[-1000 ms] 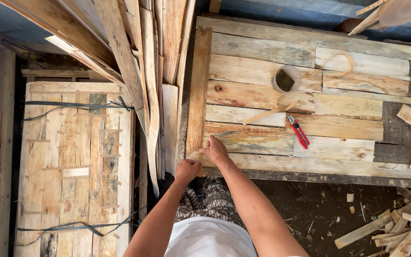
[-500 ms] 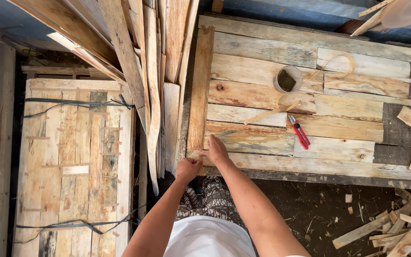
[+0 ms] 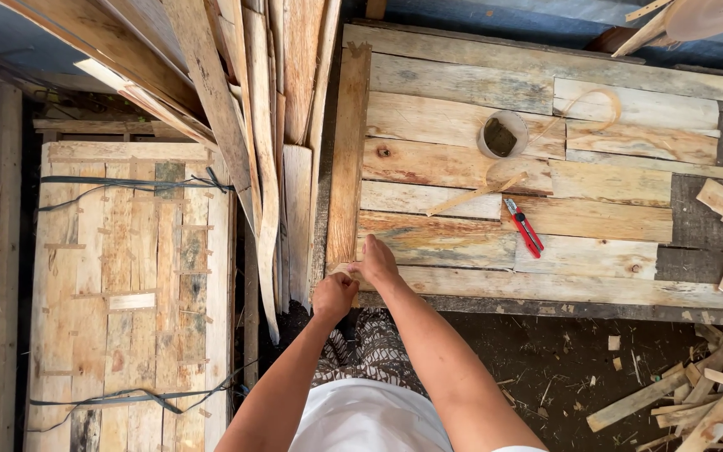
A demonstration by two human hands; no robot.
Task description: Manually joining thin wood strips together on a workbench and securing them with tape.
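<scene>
A long narrow wooden plank [image 3: 347,159] lies along the left edge of a rough plank workbench [image 3: 596,289]. My left hand [image 3: 334,296] and my right hand [image 3: 376,261] meet at the plank's near end, fingers pinched around its corner. What lies between the fingertips is too small to make out. A red utility knife [image 3: 525,228] lies on the bench to the right of my hands. A thin wood sliver [image 3: 472,195] rests just above it.
A small round container [image 3: 502,136] stands at mid-bench. Loose boards [image 3: 244,125] lean in a pile left of the bench. A strapped bundle of planks [image 3: 131,285] lies at far left. Offcuts [image 3: 705,398] litter the dirt floor at lower right.
Both hands stay at the plank's near end; my left hand has closed in slightly toward the right one. The view has shifted a little.
</scene>
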